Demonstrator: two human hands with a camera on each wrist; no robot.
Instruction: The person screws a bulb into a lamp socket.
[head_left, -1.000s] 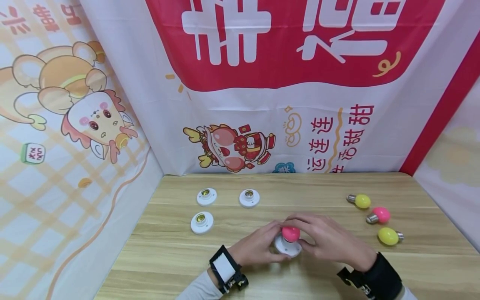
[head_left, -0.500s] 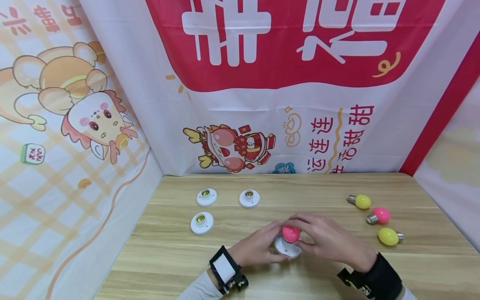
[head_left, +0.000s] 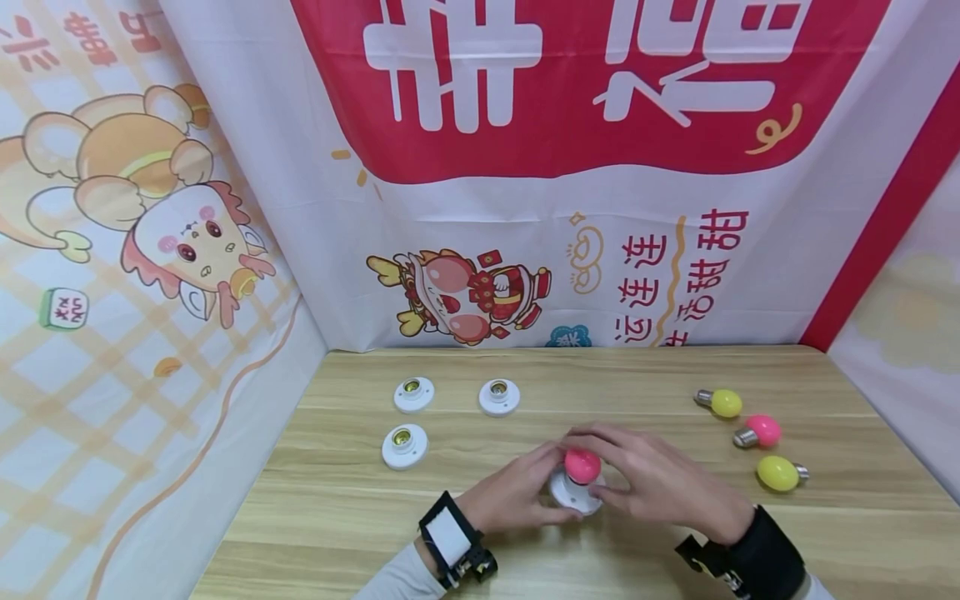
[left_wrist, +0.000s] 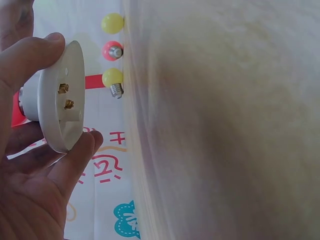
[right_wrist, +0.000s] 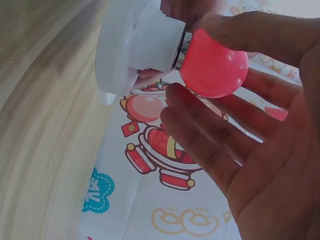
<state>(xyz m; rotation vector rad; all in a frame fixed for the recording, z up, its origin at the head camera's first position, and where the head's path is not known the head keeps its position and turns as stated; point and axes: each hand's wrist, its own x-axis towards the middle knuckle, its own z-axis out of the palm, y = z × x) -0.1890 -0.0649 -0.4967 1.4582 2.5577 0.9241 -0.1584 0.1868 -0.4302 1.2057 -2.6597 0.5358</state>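
A round white lamp socket [head_left: 573,498] is gripped by its rim in my left hand [head_left: 513,493]. Its hollow underside, with two brass screws, faces the left wrist camera, and the base [left_wrist: 62,97] is raised off the table. A pink light bulb [head_left: 582,466] stands in the socket with a thin band of its metal cap [right_wrist: 183,51] showing. My right hand [head_left: 660,485] holds the bulb's globe, thumb on one side and fingers curved around the other. In the right wrist view, the thumb presses near the bulb's neck.
Three white sockets, a back one [head_left: 413,394], a front one [head_left: 405,447] and a middle one [head_left: 499,397], sit on the wooden table [head_left: 337,533] at left. At right lie a yellow bulb [head_left: 726,403], another pink bulb [head_left: 763,430] and a second yellow bulb [head_left: 778,472]. A printed cloth [head_left: 465,208] hangs behind.
My right thumb and fingers have shifted slightly around the pink light bulb. My left hand and the lamp socket stay nearly in place.
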